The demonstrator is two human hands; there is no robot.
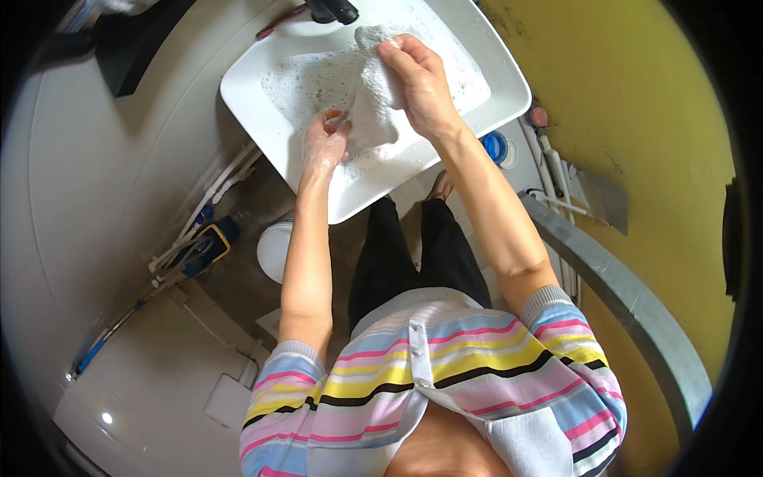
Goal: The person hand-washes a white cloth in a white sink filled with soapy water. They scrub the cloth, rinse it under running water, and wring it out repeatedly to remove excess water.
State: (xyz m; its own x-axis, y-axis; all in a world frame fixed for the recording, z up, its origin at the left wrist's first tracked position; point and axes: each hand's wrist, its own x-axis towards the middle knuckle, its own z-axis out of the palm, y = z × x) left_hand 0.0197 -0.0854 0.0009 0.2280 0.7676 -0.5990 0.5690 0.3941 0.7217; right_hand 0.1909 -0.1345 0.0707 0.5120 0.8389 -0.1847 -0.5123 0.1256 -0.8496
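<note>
A white basin (246,87) holds soapy water (310,83) with foam and bubbles. My right hand (425,87) is closed around the upper part of a wet white cloth (377,103), thumb on top. From there the cloth hangs down over the basin, bunched and rough in texture. Wet with suds, my left hand (324,145) is low over the basin's near left side, beside the hanging cloth. Its fingers are curved and apart, and I see nothing held in them. A black faucet (332,11) rises at the basin's far edge.
A dark red slim object (280,22) lies on the basin's far left rim. Below are a white bucket (275,250), a blue-lidded container (494,146) and white pipes (548,159). A grey metal rail (628,302) curves along the right, before a yellow wall (636,95).
</note>
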